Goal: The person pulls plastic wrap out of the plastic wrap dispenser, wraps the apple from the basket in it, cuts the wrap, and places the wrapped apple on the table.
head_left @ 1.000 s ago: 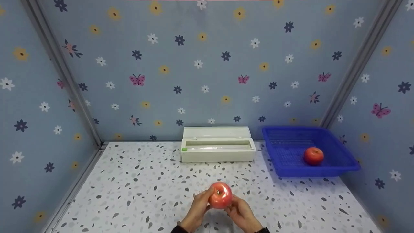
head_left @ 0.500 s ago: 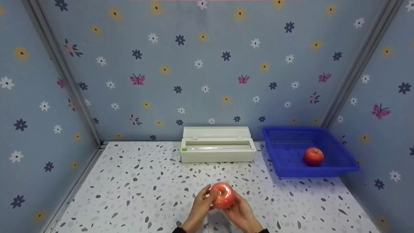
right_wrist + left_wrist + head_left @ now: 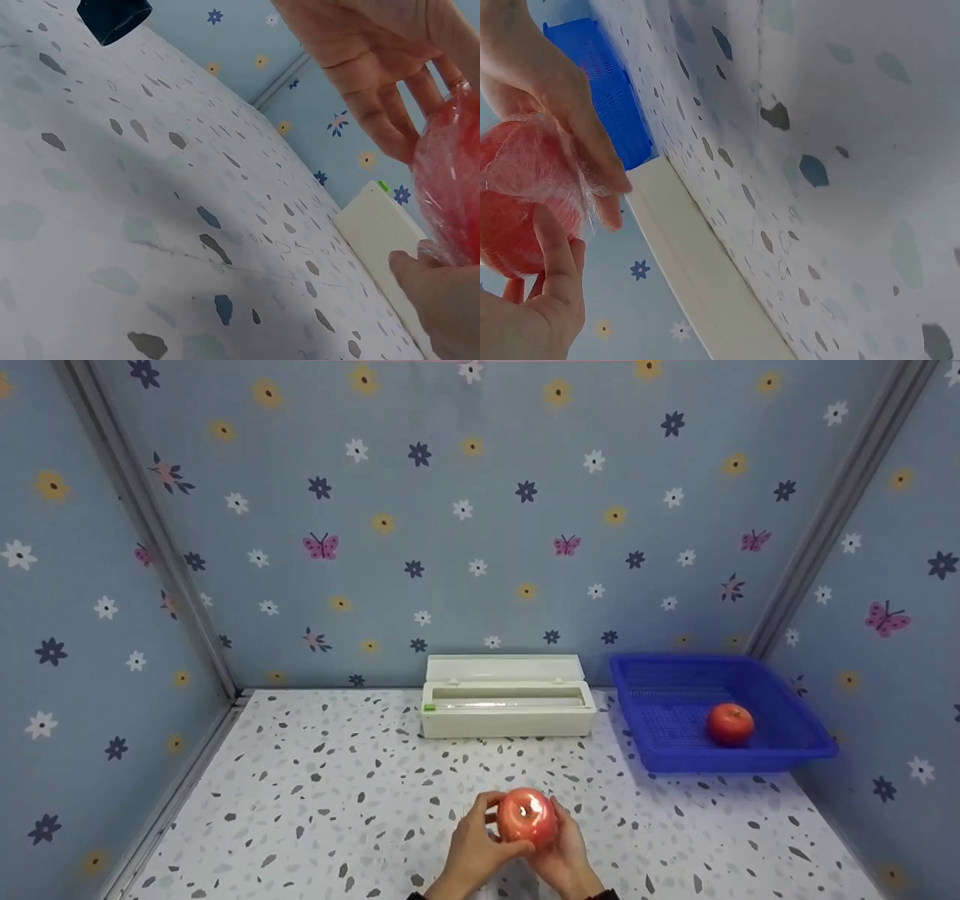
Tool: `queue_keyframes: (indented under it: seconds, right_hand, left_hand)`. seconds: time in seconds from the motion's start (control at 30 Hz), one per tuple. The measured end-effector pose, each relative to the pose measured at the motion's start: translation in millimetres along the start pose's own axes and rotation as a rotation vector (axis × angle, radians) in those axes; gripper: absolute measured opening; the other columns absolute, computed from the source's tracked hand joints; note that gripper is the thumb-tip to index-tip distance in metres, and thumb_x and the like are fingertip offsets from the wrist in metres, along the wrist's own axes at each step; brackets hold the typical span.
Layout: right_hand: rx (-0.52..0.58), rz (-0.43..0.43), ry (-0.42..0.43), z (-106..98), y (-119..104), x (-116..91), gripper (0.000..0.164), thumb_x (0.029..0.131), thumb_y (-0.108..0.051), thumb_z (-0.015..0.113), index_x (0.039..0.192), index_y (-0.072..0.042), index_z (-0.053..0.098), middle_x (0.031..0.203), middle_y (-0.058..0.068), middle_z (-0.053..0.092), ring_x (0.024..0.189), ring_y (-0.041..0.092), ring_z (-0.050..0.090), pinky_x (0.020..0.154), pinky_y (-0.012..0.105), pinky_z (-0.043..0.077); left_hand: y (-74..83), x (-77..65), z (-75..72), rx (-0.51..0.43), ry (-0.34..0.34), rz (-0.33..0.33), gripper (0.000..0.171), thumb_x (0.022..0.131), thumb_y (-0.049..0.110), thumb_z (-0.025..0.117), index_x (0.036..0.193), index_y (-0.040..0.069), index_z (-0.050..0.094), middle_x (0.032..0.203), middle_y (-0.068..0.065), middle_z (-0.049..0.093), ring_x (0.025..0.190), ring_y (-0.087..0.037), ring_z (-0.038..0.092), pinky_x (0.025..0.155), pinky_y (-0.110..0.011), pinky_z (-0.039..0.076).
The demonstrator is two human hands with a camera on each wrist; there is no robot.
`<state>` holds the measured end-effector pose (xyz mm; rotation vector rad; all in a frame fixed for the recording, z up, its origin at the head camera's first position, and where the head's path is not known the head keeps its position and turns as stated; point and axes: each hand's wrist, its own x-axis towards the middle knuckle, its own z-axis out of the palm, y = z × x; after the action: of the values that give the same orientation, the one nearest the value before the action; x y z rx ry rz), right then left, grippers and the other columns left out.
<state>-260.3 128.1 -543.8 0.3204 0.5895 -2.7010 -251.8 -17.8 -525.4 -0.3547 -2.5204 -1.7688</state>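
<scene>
An apple (image 3: 527,808) wrapped in clear plastic film is up in front of me, held between both hands. My left hand (image 3: 474,844) grips its left side, with the thumb across the near side. My right hand (image 3: 568,851) holds it from the right and below. Crinkled film shows over the apple (image 3: 525,187) in the left wrist view, gathered near the fingers of the right hand (image 3: 559,82). In the right wrist view, the right hand's thumb (image 3: 409,270) lies by the film's lower edge, and the left hand (image 3: 367,75) reaches over from above.
A white cling film box (image 3: 508,725) stands open at the back, with a clear roll and a green tab inside. To its right is a blue plastic basket (image 3: 739,761) containing another red apple (image 3: 730,724). Flower-patterned panels enclose the speckled table (image 3: 315,810).
Both hands and the wrapped apple have shifted slightly right. The left hand's fingers have moved round the apple, its thumb now across the near side. Box and basket stay put.
</scene>
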Motion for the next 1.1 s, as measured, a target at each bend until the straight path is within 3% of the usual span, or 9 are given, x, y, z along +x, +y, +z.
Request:
queue_keyframes:
  seconds: [0.13,0.3,0.6,0.83,1.1]
  right_hand:
    - [0.098,-0.087,0.018,5.7,6.7,-1.7,0.032,0.096,-0.032,0.035,0.11,-0.01,0.052,0.107,0.007,0.058,0.103,0.019,0.055,0.101,0.035,0.039]
    - [0.105,-0.15,0.026,6.9,9.8,-3.2,0.03,0.095,-0.026,0.039,0.094,-0.013,0.065,0.1,0.004,0.063,0.098,0.017,0.057,0.095,0.032,0.043]
    - [0.049,-0.188,0.099,8.3,8.6,-2.1,0.032,0.096,-0.034,0.032,0.102,-0.014,0.056,0.104,0.001,0.057,0.102,0.016,0.052,0.093,0.035,0.043]
    - [-0.014,-0.181,0.107,7.7,7.4,-3.8,0.032,0.096,-0.032,0.032,0.1,-0.013,0.057,0.099,0.003,0.06,0.095,0.017,0.057,0.092,0.035,0.044]
    - [0.015,-0.061,0.112,10.3,3.7,-6.9,0.04,0.097,-0.036,0.024,0.1,-0.009,0.054,0.101,0.008,0.054,0.091,0.02,0.057,0.093,0.036,0.045]
  left_hand:
    - [1.2,-3.0,7.8,-0.019,0.014,-0.017,0.068,0.058,0.037,0.081,0.115,0.015,0.051,0.114,-0.005,0.06,0.094,-0.017,0.058,0.069,-0.023,0.049]
    - [-0.1,-6.6,8.6,-0.059,-0.047,-0.017,0.068,0.063,0.032,0.08,0.121,0.013,0.05,0.118,-0.01,0.057,0.096,-0.019,0.057,0.072,-0.023,0.049]
    - [-0.4,-7.6,8.1,-0.07,-0.061,-0.001,0.067,0.064,0.028,0.079,0.122,0.013,0.05,0.12,-0.012,0.057,0.097,-0.023,0.059,0.074,-0.024,0.051]
    - [2.4,-9.1,9.9,-0.041,-0.042,0.001,0.067,0.063,0.03,0.079,0.121,0.013,0.051,0.115,-0.011,0.059,0.089,-0.018,0.059,0.073,-0.028,0.051]
    - [-1.2,-9.6,14.2,-0.034,0.004,0.007,0.066,0.062,0.031,0.08,0.12,0.013,0.053,0.113,-0.011,0.061,0.085,-0.014,0.061,0.07,-0.022,0.05]
